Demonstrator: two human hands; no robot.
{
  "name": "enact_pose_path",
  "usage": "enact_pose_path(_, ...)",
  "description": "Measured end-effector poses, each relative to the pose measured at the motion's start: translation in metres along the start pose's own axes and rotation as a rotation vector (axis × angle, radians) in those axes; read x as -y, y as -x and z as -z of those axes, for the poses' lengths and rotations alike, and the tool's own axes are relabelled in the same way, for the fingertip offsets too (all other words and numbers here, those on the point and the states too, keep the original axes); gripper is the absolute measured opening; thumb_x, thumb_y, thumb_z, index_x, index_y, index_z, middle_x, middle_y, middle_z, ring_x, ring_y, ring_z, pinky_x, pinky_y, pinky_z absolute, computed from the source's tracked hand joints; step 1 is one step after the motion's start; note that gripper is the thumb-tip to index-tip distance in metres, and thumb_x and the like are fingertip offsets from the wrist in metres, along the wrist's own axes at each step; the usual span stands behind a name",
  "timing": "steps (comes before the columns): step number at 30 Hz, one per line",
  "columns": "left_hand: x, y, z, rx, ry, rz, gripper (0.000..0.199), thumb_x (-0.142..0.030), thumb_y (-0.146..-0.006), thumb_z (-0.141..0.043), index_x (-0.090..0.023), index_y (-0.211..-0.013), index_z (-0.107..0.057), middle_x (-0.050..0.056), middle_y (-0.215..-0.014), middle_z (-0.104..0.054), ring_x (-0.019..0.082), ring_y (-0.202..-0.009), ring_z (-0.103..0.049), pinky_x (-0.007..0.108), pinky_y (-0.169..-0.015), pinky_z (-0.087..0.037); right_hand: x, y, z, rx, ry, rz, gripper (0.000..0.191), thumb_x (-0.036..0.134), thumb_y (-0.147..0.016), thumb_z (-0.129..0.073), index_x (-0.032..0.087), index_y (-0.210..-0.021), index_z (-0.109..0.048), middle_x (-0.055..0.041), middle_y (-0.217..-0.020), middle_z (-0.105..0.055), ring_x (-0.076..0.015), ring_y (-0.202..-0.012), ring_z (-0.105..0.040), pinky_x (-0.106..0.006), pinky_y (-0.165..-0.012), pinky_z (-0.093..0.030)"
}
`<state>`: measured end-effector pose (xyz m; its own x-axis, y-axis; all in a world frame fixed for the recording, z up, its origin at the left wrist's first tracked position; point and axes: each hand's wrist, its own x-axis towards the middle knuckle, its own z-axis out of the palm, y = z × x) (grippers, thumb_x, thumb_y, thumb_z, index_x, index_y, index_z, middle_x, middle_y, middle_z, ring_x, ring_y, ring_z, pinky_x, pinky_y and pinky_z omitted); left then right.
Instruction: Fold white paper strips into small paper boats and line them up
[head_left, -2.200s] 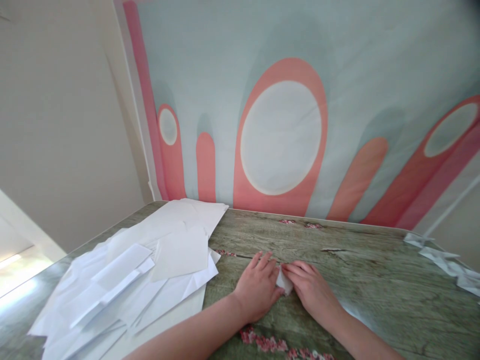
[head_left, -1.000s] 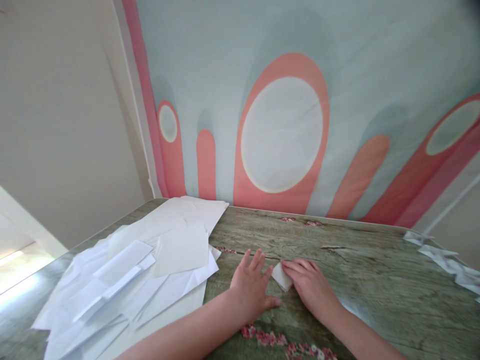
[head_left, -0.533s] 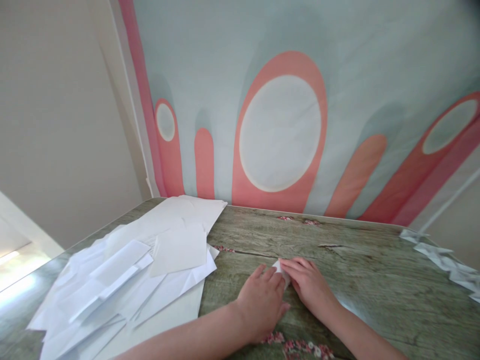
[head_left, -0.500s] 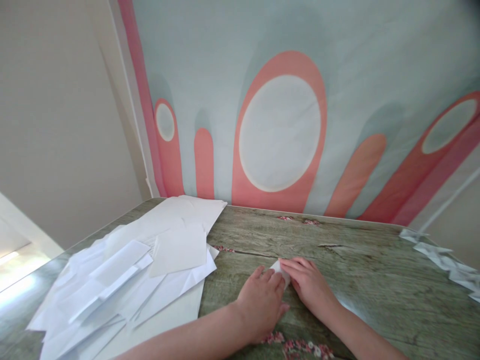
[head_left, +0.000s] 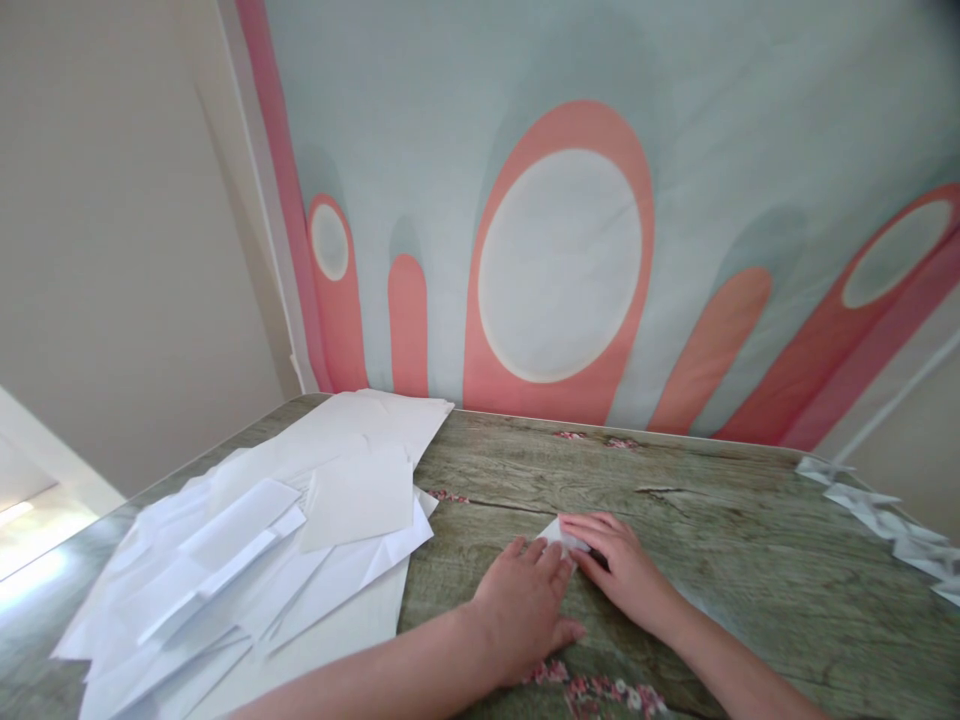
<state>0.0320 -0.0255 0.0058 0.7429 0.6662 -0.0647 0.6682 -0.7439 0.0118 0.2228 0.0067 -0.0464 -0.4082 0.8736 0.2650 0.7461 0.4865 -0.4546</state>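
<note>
Two bare hands meet over a small folded white paper (head_left: 553,528) on a wood-grain tabletop (head_left: 720,540). The paper lies between them, ahead of the left hand's (head_left: 521,602) fingertips and to the left of the right hand's (head_left: 621,562). Both touch it — the left covers more, its fingers laid flat across the near side without closing round it. The right hand's fingers rest on the right side, its thumb apart from them; whether they pinch the paper cannot be told. Its long axis is hidden under fingers. A heap of white sheets (head_left: 360,500) spreads at left; folded white pieces (head_left: 870,516) line the right edge.
</note>
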Motion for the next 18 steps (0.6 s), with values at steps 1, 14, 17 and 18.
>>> enact_pose_path(1,0.0,0.001,0.0,-0.002,0.009,-0.005,0.061,-0.054,-0.089,-0.034,-0.011,-0.132,-0.039,0.014,-0.135,-0.042,0.028,-0.124,-0.037,0.04,-0.101,-0.029,-0.001,0.0,-0.001,-0.003,0.003,-0.012,0.034,0.032,-0.087,-0.045,0.026,-0.118,-0.057,-0.0043,-0.125,-0.056,-0.0215,-0.113,-0.047,-0.042,-0.093,-0.037)
enact_pose_path(14,0.001,0.0,0.005,0.019,-0.001,-0.021,0.061,-0.057,-0.087,-0.038,-0.013,-0.129,-0.043,0.015,-0.133,-0.044,0.028,-0.122,-0.04,0.04,-0.099,-0.031,-0.032,0.001,-0.008,-0.12,0.181,-0.25,0.047,0.041,-0.078,-0.052,0.024,-0.121,-0.051,-0.0073,-0.128,-0.049,-0.0257,-0.116,-0.043,-0.045,-0.093,-0.035)
enact_pose_path(17,-0.003,-0.001,0.001,0.005,-0.035,0.016,0.063,-0.057,-0.086,-0.041,-0.012,-0.13,-0.042,0.016,-0.134,-0.043,0.029,-0.122,-0.039,0.042,-0.099,-0.03,-0.032,0.0,-0.01,-0.137,0.202,-0.254,0.044,0.04,-0.079,-0.05,0.023,-0.12,-0.052,-0.0073,-0.128,-0.049,-0.0253,-0.115,-0.044,-0.044,-0.093,-0.036)
enact_pose_path(18,-0.005,-0.002,-0.001,-0.001,-0.05,0.027,0.063,-0.056,-0.086,-0.041,-0.011,-0.13,-0.042,0.017,-0.134,-0.043,0.029,-0.122,-0.039,0.042,-0.099,-0.03,-0.033,0.0,-0.01,-0.152,0.214,-0.259,0.042,0.038,-0.08,-0.048,0.023,-0.119,-0.053,-0.0072,-0.127,-0.05,-0.0251,-0.114,-0.045,-0.044,-0.092,-0.036)
